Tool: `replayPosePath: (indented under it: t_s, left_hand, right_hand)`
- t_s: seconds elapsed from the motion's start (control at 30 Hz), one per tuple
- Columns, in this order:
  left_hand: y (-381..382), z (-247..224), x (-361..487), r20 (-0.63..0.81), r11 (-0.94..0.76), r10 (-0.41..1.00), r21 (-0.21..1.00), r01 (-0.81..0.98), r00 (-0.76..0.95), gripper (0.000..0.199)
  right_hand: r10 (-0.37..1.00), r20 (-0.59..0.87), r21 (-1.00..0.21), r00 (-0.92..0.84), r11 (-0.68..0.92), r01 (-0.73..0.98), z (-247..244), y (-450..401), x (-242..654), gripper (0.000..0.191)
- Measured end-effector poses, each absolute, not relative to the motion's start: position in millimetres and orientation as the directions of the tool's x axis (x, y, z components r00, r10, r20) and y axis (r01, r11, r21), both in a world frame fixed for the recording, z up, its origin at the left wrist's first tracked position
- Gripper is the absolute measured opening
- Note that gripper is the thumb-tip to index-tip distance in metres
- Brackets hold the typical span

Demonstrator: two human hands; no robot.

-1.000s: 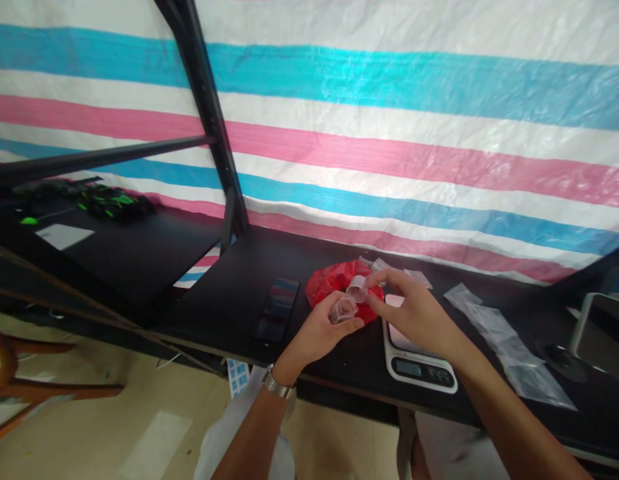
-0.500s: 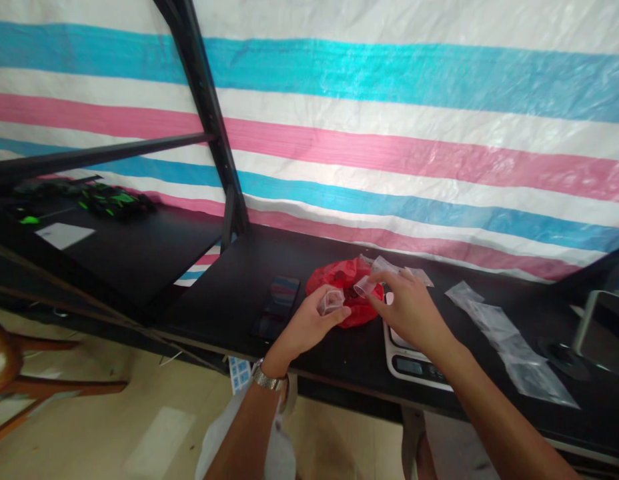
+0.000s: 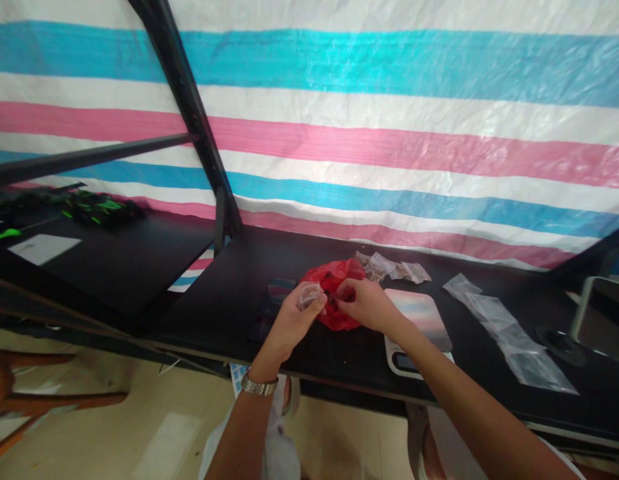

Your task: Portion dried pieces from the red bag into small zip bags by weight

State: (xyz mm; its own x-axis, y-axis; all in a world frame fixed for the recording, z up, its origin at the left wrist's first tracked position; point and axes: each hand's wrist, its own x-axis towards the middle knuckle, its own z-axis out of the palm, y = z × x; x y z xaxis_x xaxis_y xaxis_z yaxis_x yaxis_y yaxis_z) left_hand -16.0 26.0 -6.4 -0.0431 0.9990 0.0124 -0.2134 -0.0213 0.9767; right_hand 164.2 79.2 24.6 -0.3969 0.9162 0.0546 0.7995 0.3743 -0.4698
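My left hand [image 3: 300, 313] is closed around a small clear plastic bag [image 3: 309, 295], held up at the left side of an open red plastic bag [image 3: 345, 322]. Over the red bag, my right hand [image 3: 362, 303] has its thumb and fingers pinched together at the dark contents. What lies between those fingertips is too small to make out. Right beside the red bag is a white kitchen scale [image 3: 423, 317], its display partly covered by my right forearm. Small filled clear bags [image 3: 389, 265] lie behind the red bag and the scale.
Flat clear bags [image 3: 509, 337] lie overlapping in a row on the black table [image 3: 204, 310], right of the scale. Farther right is a stand [image 3: 564, 347]. A dark phone [image 3: 269, 310] lies left of the red bag. Black posts [image 3: 199, 127] rise at the left.
My right hand has moved left and down from above the scale to the red bag. The clear plastic piece at its fingertips no longer shows there. The scale's plate is uncovered.
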Motion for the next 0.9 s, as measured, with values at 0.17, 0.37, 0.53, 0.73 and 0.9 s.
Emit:
replayPosePath:
  t_s: [0.17, 0.37, 0.53, 0.73, 0.9]
  left_hand:
    - [28.5, -9.1, -13.6, -0.002, -0.01, 0.999, 0.972, -0.233, -0.051, 0.058]
    - [31.9, -13.4, -7.3, 0.057, -0.06, 0.998, 0.988, -0.141, -0.023, 0.043]
    - [34.6, -19.2, 6.0, 0.099, -0.098, 0.995, 0.994, -0.05, 0.026, 0.031]
    - [38.6, -24.1, 17.9, 0.087, -0.072, 0.993, 0.982, -0.174, 0.078, 0.037]
    - [39.9, -22.9, 19.4, 0.082, -0.061, 0.993, 0.967, -0.247, 0.079, 0.045]
  right_hand:
    - [0.935, 0.015, -0.627, -0.354, 0.285, 0.726, 21.2, 86.8, 173.2, 0.003]
    - [0.946, 0.176, -0.746, -0.273, 0.309, 0.59, 31.9, 89.1, 194.5, 0.006]
    - [0.91, 0.321, -0.795, -0.264, 0.41, 0.447, 56.7, 71.0, 202.5, 0.013]
    - [0.827, 0.426, -0.565, -0.366, 0.56, 0.606, 71.9, 43.6, 190.2, 0.018]
    - [0.807, 0.429, -0.464, -0.406, 0.582, 0.668, 69.3, 40.3, 186.0, 0.022]
